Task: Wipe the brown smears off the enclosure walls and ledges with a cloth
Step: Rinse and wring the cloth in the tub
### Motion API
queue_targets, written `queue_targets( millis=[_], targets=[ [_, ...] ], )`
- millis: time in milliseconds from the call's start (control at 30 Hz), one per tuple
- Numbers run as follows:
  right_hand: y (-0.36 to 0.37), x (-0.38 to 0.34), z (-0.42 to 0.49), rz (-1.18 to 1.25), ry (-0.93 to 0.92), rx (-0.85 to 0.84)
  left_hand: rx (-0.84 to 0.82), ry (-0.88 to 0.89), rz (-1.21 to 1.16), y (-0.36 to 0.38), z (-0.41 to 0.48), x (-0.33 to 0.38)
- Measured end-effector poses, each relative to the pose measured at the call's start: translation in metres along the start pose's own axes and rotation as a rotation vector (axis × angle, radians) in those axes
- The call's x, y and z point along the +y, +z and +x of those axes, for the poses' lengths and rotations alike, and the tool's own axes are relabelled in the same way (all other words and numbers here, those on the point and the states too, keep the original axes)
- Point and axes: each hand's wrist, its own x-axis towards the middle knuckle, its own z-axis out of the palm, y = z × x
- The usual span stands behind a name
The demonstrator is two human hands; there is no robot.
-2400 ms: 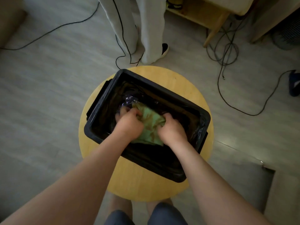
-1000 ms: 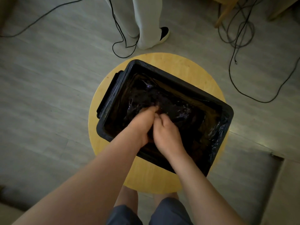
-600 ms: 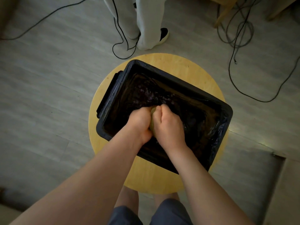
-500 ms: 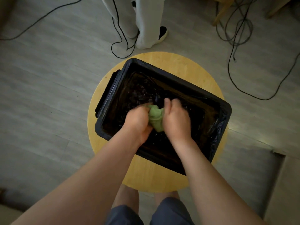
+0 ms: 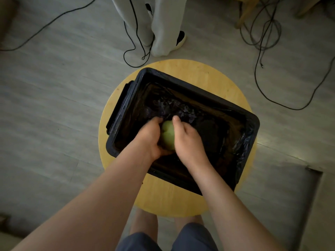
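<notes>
A black rectangular tub (image 5: 251, 124) lined with black plastic film stands on a round wooden stool (image 5: 204, 75). Dark liquid lies in the tub. Over its middle I hold a green cloth (image 5: 167, 135) bunched into a ball. My left hand (image 5: 149, 137) grips it from the left and below. My right hand (image 5: 186, 140) grips it from the right, fingers curled round it. Most of the cloth is hidden between my palms.
Another person's legs in light trousers (image 5: 163, 24) stand just beyond the stool. Black cables (image 5: 262, 57) trail over the grey wood floor on both sides. A wooden furniture leg (image 5: 243, 13) is at the back right. My knees (image 5: 145, 225) are under the stool's near edge.
The cloth was spread between my hands, then pushed down into the liquid and out of sight. Now it is lifted and squeezed into a ball between both hands.
</notes>
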Motion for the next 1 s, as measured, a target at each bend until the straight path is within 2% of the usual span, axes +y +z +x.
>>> queue_targets(
  millis=[100, 167, 267, 333, 400, 467, 533, 567, 600, 733, 800, 900, 1000],
  targets=[
    [0.001, -0.012, -0.033, -0.028, -0.232, -0.012, -0.062, 0.026, 0.039, -0.001, 0.001, 0.002],
    [0.006, -0.014, -0.037, -0.129, -0.348, 0.047, -0.11, 0.033, 0.034, -0.004, 0.002, 0.001],
    [0.012, -0.006, -0.016, -0.381, -0.392, 0.135, -0.168, 0.056, -0.016, -0.002, -0.001, -0.003],
    [0.009, 0.001, 0.003, -0.512, -0.341, 0.159, -0.158, 0.099, -0.016, 0.003, -0.003, -0.008],
    [-0.002, 0.003, 0.018, -0.417, -0.187, 0.148, -0.17, 0.118, 0.052, 0.008, -0.006, -0.011],
    [-0.016, 0.001, 0.023, -0.105, -0.046, 0.108, -0.14, 0.203, 0.229, 0.011, -0.005, -0.01],
    [-0.03, 0.0, 0.016, 0.169, 0.009, 0.061, 0.013, 0.356, 0.477, 0.007, -0.002, -0.005],
    [-0.035, 0.001, 0.013, 0.231, -0.004, 0.041, 0.053, 0.412, 0.571, 0.003, -0.003, -0.003],
    [-0.039, 0.004, 0.01, 0.242, -0.022, 0.024, 0.038, 0.448, 0.645, -0.001, -0.001, -0.002],
    [-0.044, 0.007, 0.006, 0.304, -0.074, -0.087, -0.191, 0.451, 0.811, -0.012, 0.0, 0.003],
    [-0.044, 0.004, 0.007, 0.355, -0.101, -0.11, -0.165, 0.504, 0.882, -0.015, 0.006, 0.005],
    [-0.044, 0.004, 0.011, 0.287, -0.138, -0.084, -0.08, 0.583, 0.889, -0.016, 0.015, 0.006],
    [-0.05, 0.002, 0.009, 0.163, -0.139, -0.008, 0.084, 0.615, 0.825, -0.018, 0.017, 0.009]
  ],
)
